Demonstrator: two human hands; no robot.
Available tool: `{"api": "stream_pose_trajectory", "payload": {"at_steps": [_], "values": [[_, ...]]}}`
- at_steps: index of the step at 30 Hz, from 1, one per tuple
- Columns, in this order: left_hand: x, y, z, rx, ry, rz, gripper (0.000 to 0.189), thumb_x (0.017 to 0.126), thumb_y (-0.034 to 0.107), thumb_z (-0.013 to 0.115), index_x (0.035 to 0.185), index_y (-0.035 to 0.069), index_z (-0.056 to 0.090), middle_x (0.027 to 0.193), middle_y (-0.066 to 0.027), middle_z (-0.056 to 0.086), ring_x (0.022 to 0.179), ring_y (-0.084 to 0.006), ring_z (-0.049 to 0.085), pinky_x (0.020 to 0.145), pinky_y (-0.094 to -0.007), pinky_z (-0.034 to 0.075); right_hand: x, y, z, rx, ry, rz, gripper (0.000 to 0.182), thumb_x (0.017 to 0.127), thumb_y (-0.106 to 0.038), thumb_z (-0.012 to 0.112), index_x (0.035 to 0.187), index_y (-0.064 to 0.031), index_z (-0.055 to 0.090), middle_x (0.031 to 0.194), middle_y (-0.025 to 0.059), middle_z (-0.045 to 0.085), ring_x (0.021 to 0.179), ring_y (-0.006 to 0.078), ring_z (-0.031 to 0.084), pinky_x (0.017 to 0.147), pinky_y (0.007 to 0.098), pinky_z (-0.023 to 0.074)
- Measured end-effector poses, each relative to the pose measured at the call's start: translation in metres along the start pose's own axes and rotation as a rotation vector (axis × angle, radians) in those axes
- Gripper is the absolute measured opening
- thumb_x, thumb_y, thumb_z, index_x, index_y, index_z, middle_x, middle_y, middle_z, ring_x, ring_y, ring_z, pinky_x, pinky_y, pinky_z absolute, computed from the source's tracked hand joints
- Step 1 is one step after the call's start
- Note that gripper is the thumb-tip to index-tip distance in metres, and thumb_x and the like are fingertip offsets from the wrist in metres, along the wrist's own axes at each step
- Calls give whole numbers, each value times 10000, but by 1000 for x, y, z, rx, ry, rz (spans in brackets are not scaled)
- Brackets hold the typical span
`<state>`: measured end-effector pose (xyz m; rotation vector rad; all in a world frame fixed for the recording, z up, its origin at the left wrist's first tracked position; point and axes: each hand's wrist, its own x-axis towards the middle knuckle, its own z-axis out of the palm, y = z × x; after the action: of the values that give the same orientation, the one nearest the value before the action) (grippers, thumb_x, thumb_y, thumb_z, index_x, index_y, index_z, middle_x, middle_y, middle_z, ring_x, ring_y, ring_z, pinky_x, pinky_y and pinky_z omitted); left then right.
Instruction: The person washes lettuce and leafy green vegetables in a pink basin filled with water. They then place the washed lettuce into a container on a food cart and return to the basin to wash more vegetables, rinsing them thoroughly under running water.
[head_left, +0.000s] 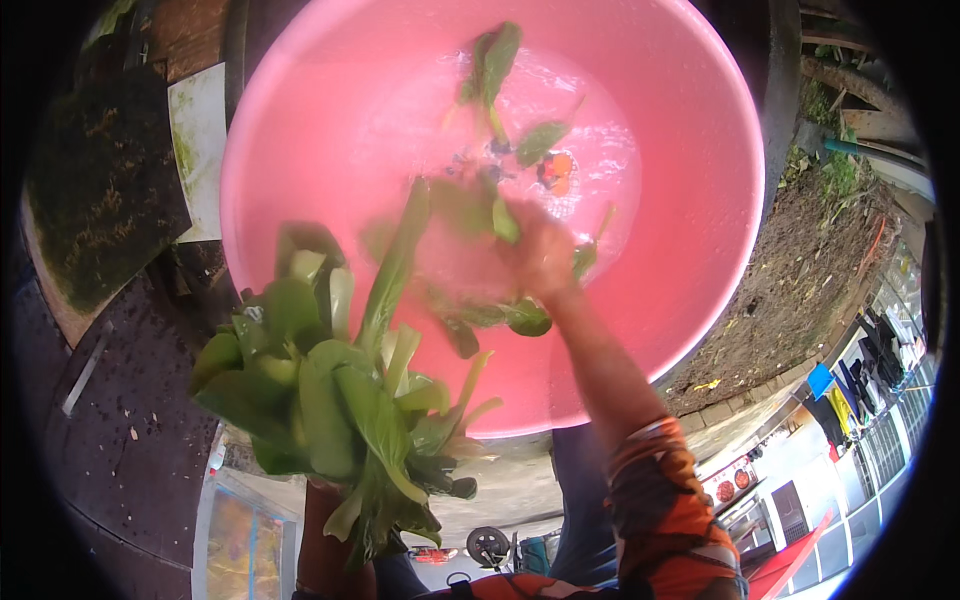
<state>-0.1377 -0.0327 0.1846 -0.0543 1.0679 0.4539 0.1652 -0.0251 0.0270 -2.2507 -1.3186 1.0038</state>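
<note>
A large pink plastic tub (697, 225) stands before me with shallow water (600, 157) in its bottom. Inside it my right hand (538, 251), blurred by motion, closes on a leaf of greens (505, 221). More loose leaves lie in the tub, among them an upright one (499, 64) at the far side and a small one (541, 142). Over the tub's near left rim a big bunch of leafy greens with pale stems (330, 397) is held up on my left arm (322, 525). The leaves hide my left hand.
An orange and dark object (559, 174) sits at the tub's bottom by a mesh-like patch. Dark paving (135, 420) lies left, beside a white slab (199, 150). Bare soil (795, 277) edges the right side. Clothes (862, 367) hang at the lower right.
</note>
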Motion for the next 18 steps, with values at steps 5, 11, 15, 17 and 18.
{"api": "stream_pose_trajectory", "payload": {"at_steps": [5, 11, 15, 17, 18], "values": [[1, 5, 1, -11, -19, 14, 700, 629, 57, 653, 1258, 20, 350, 1134, -124, 504, 1003, -233, 530, 823, -339, 453, 120, -34, -28, -462, -85, -459, 170, 701, -111, 573, 864, -88, 616, 990, 62, 564, 1049, 236, 481, 755, 362, 490], [1, 5, -6, -36, -23, 13, 710, 626, 60, 655, 1263, 20, 344, 1143, -123, 498, 1014, -233, 522, 834, -342, 445, 156, -6, -40, -873, -500, -135, 308, 716, -118, 564, 1024, -112, 562, 1053, 80, 547, 1096, 237, 452, 867, 420, 439], [-1, 7, -4, -37, -22, 17, 717, 624, 62, 656, 1266, 21, 340, 1150, -122, 494, 1022, -233, 517, 841, -344, 439, 100, 38, -46, -791, -418, -143, 301, 725, -145, 566, 1025, -139, 552, 1050, 93, 552, 1072, 254, 469, 871, 474, 404], [-1, 8, 0, -28, -37, 3, 720, 624, 63, 657, 1268, 21, 338, 1153, -122, 493, 1025, -233, 515, 845, -345, 437, 57, 81, -30, -776, -161, -256, 292, 735, -164, 568, 1026, -147, 546, 1012, 100, 575, 1013, 270, 511, 862, 483, 394], [1, 8, 1, -18, -44, -3, 722, 623, 63, 657, 1269, 21, 337, 1155, -122, 492, 1027, -234, 514, 847, -345, 436, 44, 95, -21, -757, -169, -149, 334, 732, -216, 586, 1056, -150, 534, 969, 95, 591, 963, 275, 537, 848, 514, 384]]}}
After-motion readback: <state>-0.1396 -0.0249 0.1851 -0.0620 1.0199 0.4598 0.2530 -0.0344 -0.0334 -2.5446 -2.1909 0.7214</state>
